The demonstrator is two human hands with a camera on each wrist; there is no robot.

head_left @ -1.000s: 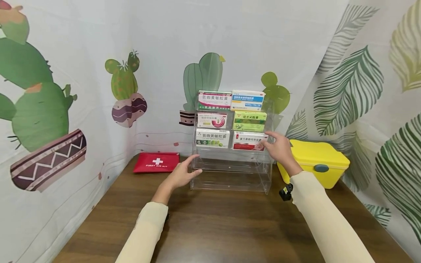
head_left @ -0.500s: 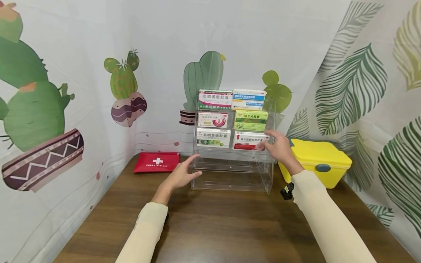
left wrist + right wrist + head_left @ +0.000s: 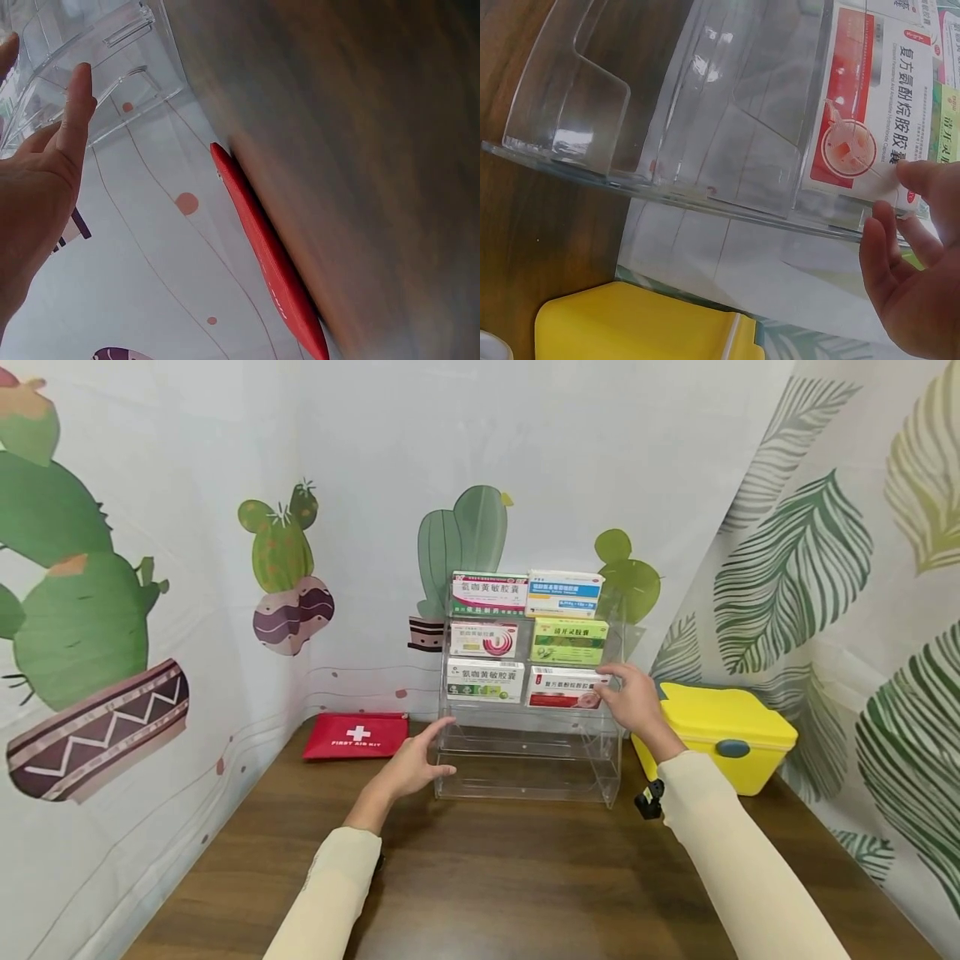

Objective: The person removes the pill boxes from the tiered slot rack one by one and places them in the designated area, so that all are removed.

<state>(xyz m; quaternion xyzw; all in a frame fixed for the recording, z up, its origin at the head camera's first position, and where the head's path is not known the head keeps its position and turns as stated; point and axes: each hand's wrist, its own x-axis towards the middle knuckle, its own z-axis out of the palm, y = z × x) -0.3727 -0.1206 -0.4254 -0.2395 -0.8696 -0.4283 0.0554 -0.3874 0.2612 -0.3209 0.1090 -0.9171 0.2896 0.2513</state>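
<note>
A clear acrylic tiered rack holds several medicine boxes in two columns on its upper three tiers. My right hand is at the right end of the white-and-red medicine box, third tier down. In the right wrist view, the thumb of that hand lies on the front of the box's end, and the other fingers bend beside the rack's side panel. My left hand is beside the rack's lower left side, thumb and forefinger spread apart, holding nothing. The left wrist view shows its fingers pointing toward the rack.
A red first aid pouch lies at the table's back left. Right of the rack stands a yellow lidded case with a grey latch. Behind the wooden table hangs a cloth printed with cacti and leaves.
The white-and-red box has shifted slightly left on its tier, the right hand staying at its end. The left hand keeps nearly the same place. The head view tips slightly.
</note>
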